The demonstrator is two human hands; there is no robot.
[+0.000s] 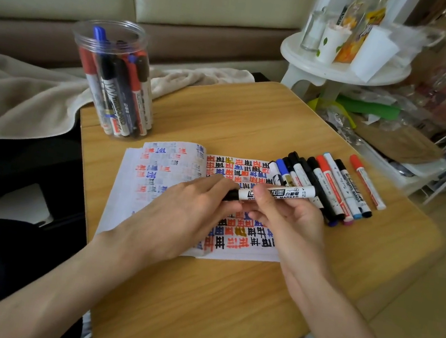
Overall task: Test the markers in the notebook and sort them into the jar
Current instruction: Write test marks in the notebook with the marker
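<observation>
- The hands meet in the middle of the frame over the notebook (161, 182). The left hand (188, 213) pinches the black cap (230, 195) of a white marker (276, 194), and the right hand (289, 223) has its fingers curled round the barrel. The marker lies level, just above the page.
- The step in hand looks like uncapping, but whether the cap is being pulled off or pressed on cannot be told.
- The jar (113, 78) stands in the upper left of the frame, on the far left corner of the bench (224, 300), with several markers upright in it.
- A row of markers (327, 185) lies packed side by side at the right of the notebook. A lone red marker (367, 181) lies apart from them, nearer the right edge.
- Risk: a stiff cap may give way with a jerk, and the bare tip could streak a finger or the bench.
- Risk: the right forearm passes close to the row, so a careless sweep could roll the markers, and the red one sooner than the rest, off the bench.
- Risk: the jar sits close to the corner, so a marker dropped in hard or a knock from a reaching hand might tip it over the edge.
</observation>
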